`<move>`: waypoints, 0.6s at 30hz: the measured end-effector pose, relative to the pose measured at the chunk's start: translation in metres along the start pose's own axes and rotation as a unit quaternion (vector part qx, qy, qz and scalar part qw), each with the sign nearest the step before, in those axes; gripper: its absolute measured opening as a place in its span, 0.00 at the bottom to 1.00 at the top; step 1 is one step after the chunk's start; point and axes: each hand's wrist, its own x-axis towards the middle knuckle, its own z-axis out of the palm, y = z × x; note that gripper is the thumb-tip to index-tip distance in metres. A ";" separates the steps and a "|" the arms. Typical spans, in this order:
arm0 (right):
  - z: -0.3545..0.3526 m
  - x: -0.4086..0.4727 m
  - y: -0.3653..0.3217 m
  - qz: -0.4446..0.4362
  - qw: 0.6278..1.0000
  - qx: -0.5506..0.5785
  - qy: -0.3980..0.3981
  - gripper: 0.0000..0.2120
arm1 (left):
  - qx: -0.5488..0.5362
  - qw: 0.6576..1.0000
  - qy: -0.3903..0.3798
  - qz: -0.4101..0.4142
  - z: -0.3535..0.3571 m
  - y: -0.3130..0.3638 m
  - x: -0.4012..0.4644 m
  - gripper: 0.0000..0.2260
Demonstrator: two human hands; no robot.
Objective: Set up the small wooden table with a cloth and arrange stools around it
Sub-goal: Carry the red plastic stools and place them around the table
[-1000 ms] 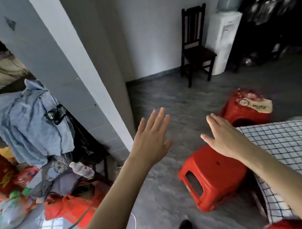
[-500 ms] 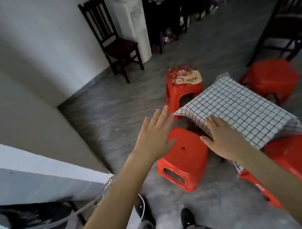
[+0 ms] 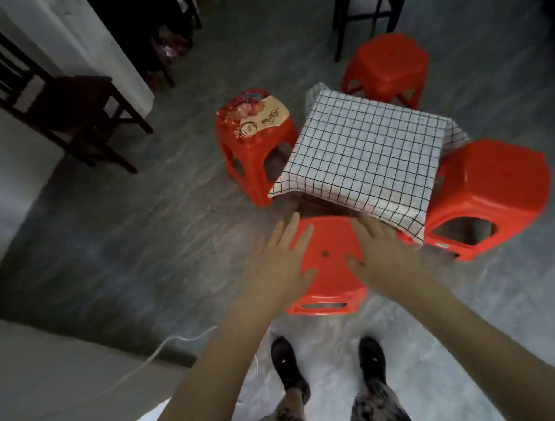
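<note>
Grey streaked floor fills the room, and near its middle a small wooden table is seen, covered by a white cloth with a black grid. The tabletop is set cornerwise to the view, one corner pointing toward the person and the opposite one away; the cloth hangs over the edges, and bare wood shows only under the near left edge. Four red stools are placed round it, one at each side. The near stool stands upright just in front of the table's near edge, its seat facing up. The left stool, topped with a printed cover, stands just beside the cloth's left edge. The far stool is beyond the far corner, and the right stool touches the hanging cloth. Both hands are held flat over the near stool, fingers straight and spread: the left hand at its left edge, the right hand at its right edge. Whether the palms press the seat cannot be told. A dark wooden chair stands by the wall at left.
</note>
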 end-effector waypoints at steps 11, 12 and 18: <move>0.145 0.045 0.041 0.064 0.997 0.016 -0.045 0.35 | -0.022 0.997 -0.035 0.065 0.178 -0.060 0.076 0.38; 0.162 0.053 0.048 0.063 0.997 0.011 -0.054 0.36 | -0.031 0.997 -0.034 0.061 0.200 -0.063 0.084 0.39; 0.255 0.107 0.078 0.044 0.992 -0.037 -0.114 0.55 | -0.044 0.997 -0.061 -0.022 0.306 -0.082 0.139 0.51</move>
